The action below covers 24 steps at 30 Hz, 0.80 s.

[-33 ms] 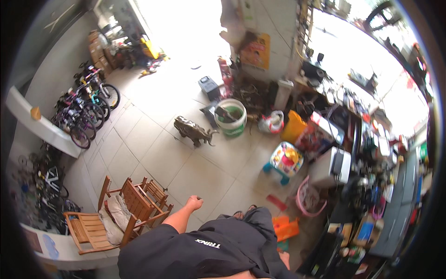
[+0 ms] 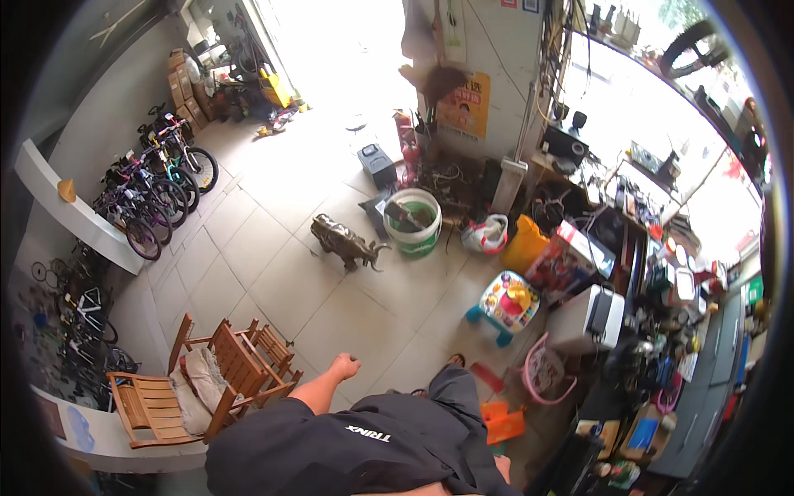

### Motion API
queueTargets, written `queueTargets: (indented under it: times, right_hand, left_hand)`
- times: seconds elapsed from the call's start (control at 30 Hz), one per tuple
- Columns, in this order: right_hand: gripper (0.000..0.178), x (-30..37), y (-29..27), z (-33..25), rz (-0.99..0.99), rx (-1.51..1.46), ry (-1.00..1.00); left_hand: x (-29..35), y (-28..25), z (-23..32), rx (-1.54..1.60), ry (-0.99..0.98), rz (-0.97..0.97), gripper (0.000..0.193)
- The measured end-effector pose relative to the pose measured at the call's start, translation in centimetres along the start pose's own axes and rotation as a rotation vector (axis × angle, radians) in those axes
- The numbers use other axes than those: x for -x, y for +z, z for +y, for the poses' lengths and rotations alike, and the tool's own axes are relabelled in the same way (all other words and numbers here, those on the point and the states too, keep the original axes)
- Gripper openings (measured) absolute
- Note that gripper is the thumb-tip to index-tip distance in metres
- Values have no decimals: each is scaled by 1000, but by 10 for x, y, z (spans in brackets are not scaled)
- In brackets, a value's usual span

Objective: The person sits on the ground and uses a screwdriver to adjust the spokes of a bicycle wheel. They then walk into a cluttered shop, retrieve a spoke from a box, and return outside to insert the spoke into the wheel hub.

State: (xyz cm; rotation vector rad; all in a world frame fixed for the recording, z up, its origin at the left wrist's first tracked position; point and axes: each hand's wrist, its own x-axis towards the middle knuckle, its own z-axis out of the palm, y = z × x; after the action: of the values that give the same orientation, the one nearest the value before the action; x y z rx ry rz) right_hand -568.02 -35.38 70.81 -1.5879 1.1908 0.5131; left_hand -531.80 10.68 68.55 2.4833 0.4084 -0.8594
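Chairs of slatted wood, two of them [image 2: 236, 372], stand folded together on the tiled floor [image 2: 289, 273], with a third, lower wooden seat [image 2: 149, 405] just beside them at the white wall edge. One left hand [image 2: 345, 365] shows; its grip is curled narrow into a loose fist holding nothing, hanging in the air near the chairs, off their right side and not touching them. The right hand is out of sight, so its grip cannot be told. One metal animal figure [image 2: 347, 241] stands beyond the chairs, well apart, with one white-and-green bucket [image 2: 413, 219] just beside it. One row of several bicycles [image 2: 153, 194] lines the wall farther from the chairs. Between chairs and figure the tiles give open room; past the bucket, shelves and a cluttered surface [image 2: 662, 273] crowd the edge.
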Motion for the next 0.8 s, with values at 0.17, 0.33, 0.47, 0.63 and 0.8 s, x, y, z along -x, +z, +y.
queueTargets:
  times: [0.17, 0.33, 0.47, 0.63, 0.8]
  right_hand:
    - [25, -95, -17, -71, 47, 54, 29]
    - [33, -255, -45, -126, 231, 246, -122]
    - [43, -272, -130, -320, 418, 190, -328]
    - [43, -321, -218, -503, 612, 150, -476]
    - [46, -392, -279, -648, 606, 304, -427]
  left_hand:
    - [-48, -3, 39, -112, -49, -151, 45]
    - [-67, -53, 115, 54, -80, -119, 43]
    - [-86, -76, 210, 102, -124, -126, 41]
    - [-147, -77, 299, -106, 10, -227, 39]
    - [-243, -73, 360, -309, 242, -294, 39]
